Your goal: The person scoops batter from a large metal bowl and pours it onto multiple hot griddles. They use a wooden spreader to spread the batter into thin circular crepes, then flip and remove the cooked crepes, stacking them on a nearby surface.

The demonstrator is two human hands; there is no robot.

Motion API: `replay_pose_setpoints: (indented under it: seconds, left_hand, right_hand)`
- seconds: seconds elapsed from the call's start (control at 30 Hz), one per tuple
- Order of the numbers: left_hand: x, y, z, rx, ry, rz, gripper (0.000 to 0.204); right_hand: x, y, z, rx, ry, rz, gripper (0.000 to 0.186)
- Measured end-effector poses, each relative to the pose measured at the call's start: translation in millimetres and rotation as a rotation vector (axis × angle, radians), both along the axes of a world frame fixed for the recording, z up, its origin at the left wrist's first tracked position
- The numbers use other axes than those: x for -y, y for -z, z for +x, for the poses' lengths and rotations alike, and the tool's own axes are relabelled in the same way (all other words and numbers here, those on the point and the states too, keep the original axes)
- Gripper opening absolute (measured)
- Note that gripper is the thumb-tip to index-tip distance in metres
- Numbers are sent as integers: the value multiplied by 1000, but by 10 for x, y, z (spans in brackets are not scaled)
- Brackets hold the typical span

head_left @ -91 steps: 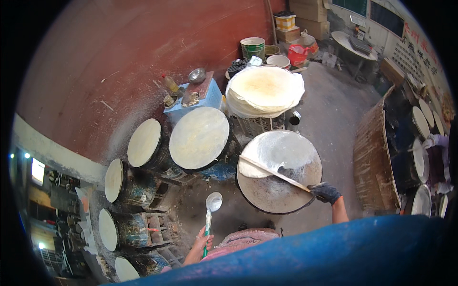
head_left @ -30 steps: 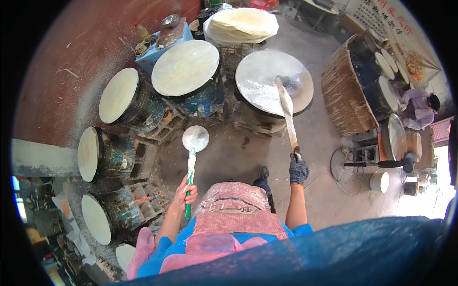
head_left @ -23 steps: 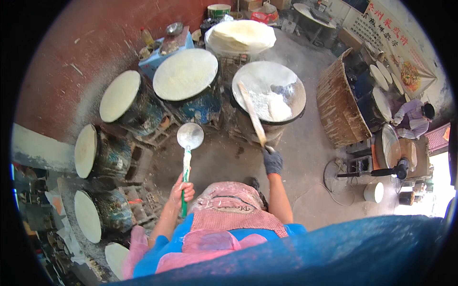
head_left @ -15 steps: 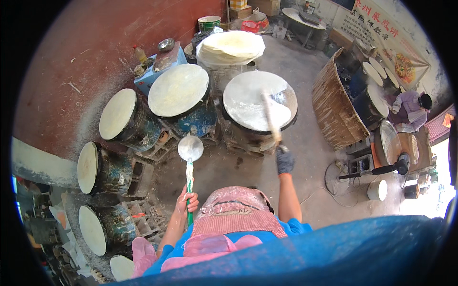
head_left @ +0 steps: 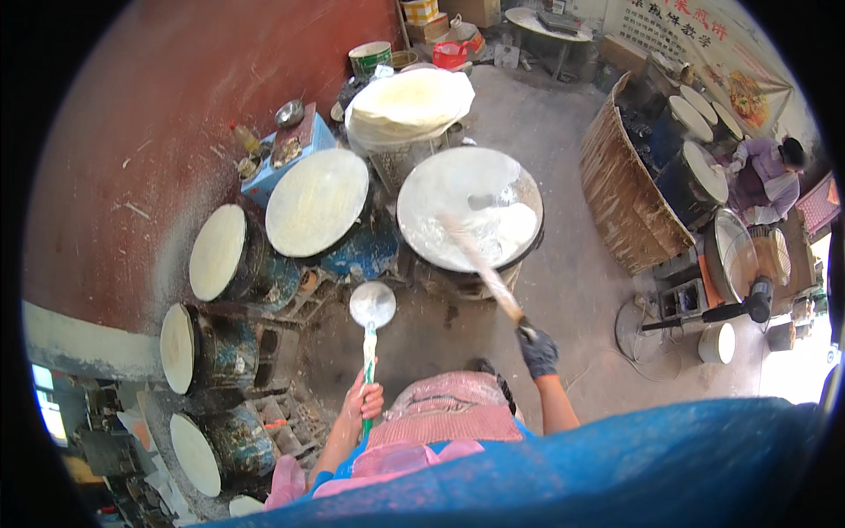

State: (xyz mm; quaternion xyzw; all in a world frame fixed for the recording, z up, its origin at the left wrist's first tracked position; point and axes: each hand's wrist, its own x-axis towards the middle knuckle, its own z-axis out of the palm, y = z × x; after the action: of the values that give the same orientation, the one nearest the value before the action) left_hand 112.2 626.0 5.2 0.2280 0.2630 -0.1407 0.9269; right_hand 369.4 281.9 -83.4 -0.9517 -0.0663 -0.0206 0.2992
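Note:
In my left hand (head_left: 363,400) is the green-and-white handle of a ladle (head_left: 372,304), its fingers wrapped round it. The ladle's pale, batter-smeared bowl points away from me, over the floor short of the griddles. My right hand (head_left: 538,352), in a dark glove, grips a wooden spreader (head_left: 486,271) by its near end. The spreader's far end rests on the large round griddle (head_left: 424,185) ahead of me. White batter (head_left: 506,231) coats much of that griddle, wettest at its right side; a greyer patch shows near the middle.
Beyond the griddle stands a stack of thin pancakes (head_left: 409,104) on plastic. Several drum griddles, one a pale-topped griddle (head_left: 317,202), curve round my left. A rusty metal screen (head_left: 629,180) rises at the right, where a co-worker (head_left: 768,180) is beside other griddles.
The spreader's far end has swept left across the griddle, and the handle now slants more. My view has shifted a little. Both hands keep their holds.

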Motion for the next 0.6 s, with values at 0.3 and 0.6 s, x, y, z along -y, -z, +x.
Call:
replay_pose_setpoints:
  seconds: [0.3,0.6]
  left_hand:
    - [291,140,426,-70,3,-109,56]
    - [526,-18,460,-189,-50,26,60]
  right_hand:
    - [231,-240,149,-340,-66,-251,38]
    - [230,145,2217,-196,28,523,38]
